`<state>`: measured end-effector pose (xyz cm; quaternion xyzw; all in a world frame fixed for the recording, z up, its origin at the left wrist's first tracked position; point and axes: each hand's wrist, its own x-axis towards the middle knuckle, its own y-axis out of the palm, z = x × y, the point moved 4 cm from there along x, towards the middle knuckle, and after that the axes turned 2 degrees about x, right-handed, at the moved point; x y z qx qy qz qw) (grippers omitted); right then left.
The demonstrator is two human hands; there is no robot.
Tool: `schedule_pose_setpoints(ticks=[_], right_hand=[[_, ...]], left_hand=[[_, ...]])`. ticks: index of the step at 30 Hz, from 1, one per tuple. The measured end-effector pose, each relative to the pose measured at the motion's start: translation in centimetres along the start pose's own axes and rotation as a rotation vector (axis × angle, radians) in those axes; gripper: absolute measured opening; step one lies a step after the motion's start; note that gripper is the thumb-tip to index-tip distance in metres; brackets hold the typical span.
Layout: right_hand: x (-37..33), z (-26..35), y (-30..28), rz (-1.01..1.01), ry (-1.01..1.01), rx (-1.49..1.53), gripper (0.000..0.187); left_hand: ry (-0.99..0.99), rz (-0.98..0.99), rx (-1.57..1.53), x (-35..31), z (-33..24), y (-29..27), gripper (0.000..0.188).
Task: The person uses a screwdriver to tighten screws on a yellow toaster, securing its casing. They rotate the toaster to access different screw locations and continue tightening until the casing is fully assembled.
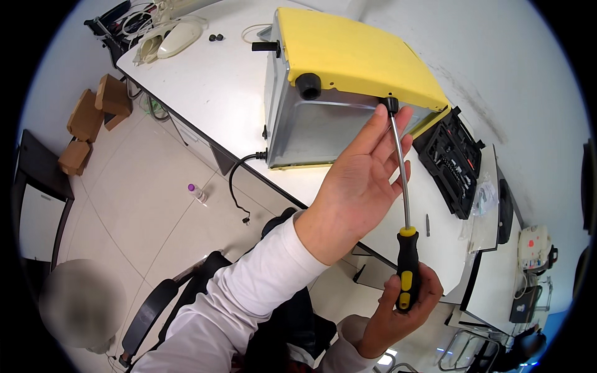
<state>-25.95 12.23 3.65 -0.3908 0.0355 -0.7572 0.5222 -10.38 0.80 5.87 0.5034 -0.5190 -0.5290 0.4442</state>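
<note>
Right hand (407,304), lower right, clenched around black-and-yellow screwdriver (405,248); tip up at black rubber foot (390,104) of yellow-bottomed appliance (348,62), top centre. Left hand (360,180) released, fingers steadying shaft.

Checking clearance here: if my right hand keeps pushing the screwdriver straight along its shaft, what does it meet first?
Probably the black rubber foot on the yellow appliance; the screwdriver in the right hand seems to touch it already.

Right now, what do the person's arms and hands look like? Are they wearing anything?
Both hands are bare, with no gloves, rings or watch showing. The left hand comes out of a long white sleeve that reaches the wrist and wrinkles along the forearm. The right hand has a white cuff too, only partly in view. No markings show on the cloth.
</note>
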Motion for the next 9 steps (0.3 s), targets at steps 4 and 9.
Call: schedule_pose_setpoints(ticks=[4, 9], right_hand=[[0.16, 0.77, 0.00, -0.031, 0.088, 0.109, 0.040], [0.39, 0.84, -0.43, -0.046, 0.026, 0.001, 0.040]], left_hand=[[-0.011, 0.001, 0.018, -0.02, -0.08, -0.03, 0.019], [-0.014, 0.006, 0.142, -0.40, -0.22, -0.37, 0.026]])
